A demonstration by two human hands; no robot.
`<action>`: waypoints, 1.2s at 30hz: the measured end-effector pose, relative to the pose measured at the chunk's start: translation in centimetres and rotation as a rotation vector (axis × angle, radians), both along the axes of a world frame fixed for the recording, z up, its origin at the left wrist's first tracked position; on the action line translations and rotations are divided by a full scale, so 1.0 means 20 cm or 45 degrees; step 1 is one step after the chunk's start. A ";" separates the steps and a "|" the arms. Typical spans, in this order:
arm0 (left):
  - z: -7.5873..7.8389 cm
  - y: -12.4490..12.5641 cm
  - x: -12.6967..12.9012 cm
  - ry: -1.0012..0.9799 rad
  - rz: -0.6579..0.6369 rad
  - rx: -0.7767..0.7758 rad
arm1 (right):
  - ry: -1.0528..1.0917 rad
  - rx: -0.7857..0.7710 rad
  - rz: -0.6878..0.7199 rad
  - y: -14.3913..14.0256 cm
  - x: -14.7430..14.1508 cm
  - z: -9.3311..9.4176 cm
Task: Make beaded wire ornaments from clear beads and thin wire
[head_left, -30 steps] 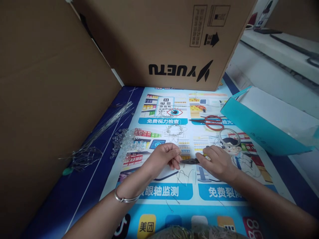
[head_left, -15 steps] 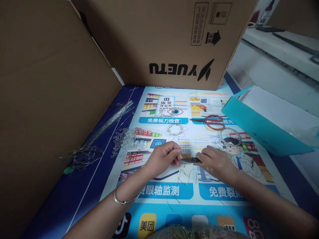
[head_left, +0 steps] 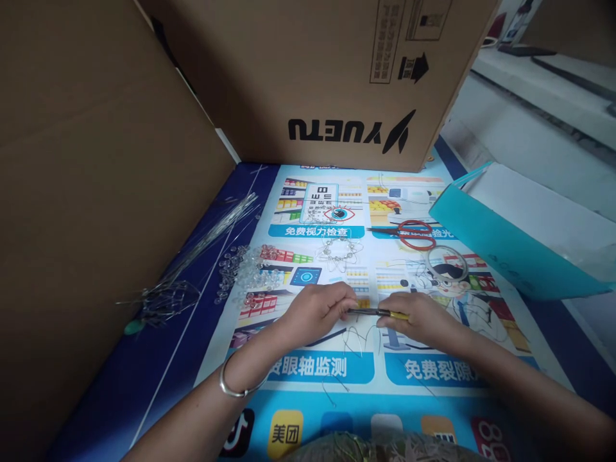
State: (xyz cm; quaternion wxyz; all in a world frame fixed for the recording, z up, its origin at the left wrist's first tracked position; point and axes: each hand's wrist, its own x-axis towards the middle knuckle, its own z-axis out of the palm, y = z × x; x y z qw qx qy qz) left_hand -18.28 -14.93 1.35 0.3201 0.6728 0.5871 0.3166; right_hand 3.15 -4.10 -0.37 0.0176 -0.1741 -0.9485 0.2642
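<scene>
Needle-nose pliers [head_left: 368,312] below frame centre, slender dark jaws, yellow handle, gripped in right hand [head_left: 418,313], left hand [head_left: 323,307] curled closed at tip, contents hidden.

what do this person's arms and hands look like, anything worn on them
Both the left hand and right hand are ungloved. No sleeve shows on the left forearm or right forearm. A smooth, rounded, silver-coloured bangle circles the left forearm; nothing similar shows on the right.
</scene>
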 end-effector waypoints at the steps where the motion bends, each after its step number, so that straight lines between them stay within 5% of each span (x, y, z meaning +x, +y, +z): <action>1: 0.00 0.00 0.00 0.003 -0.014 0.002 | 0.002 -0.059 -0.001 0.00 0.00 0.01; 7: -0.01 0.00 0.00 -0.027 -0.040 0.004 | -0.006 -0.344 -0.004 0.02 0.00 0.02; 15: -0.01 0.02 -0.02 -0.333 0.052 -0.136 | 0.061 -0.015 -0.087 0.03 0.01 -0.05; 23: -0.02 0.04 -0.04 -0.255 0.198 0.020 | 0.052 -0.100 -0.094 0.04 0.00 -0.03; 31: -0.03 0.04 -0.05 -0.219 0.389 -0.083 | 0.189 0.318 -0.276 0.02 0.01 -0.07; 36: -0.07 0.04 -0.03 -0.472 0.459 -0.249 | 0.274 0.730 -0.145 0.00 0.01 -0.06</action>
